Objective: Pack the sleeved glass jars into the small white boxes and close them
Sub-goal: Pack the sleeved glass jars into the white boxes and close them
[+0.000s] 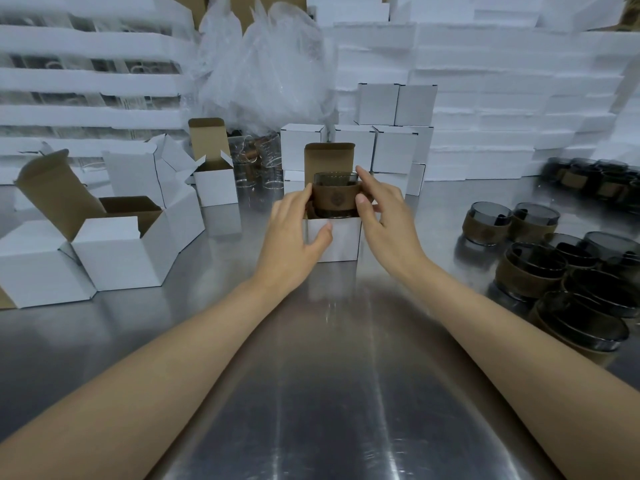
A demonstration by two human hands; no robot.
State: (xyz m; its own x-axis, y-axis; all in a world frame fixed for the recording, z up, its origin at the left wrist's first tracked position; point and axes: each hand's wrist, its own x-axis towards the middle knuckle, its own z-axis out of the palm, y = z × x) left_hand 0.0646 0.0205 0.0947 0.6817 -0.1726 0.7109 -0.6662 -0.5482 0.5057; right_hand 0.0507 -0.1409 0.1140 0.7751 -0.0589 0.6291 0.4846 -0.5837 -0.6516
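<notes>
A dark glass jar with a brown sleeve sits partway down in a small white box, whose brown-lined lid flap stands upright behind it. My right hand grips the jar's right side with thumb and fingers. On the jar's left side, the fingers of my left hand touch the sleeve while the thumb rests on the box's front wall. Several more sleeved jars stand in a cluster at the right.
Open empty white boxes lie at the left on the steel table. Closed white boxes are stacked behind the one in use. Clear unsleeved glasses, plastic wrap and white foam trays line the back.
</notes>
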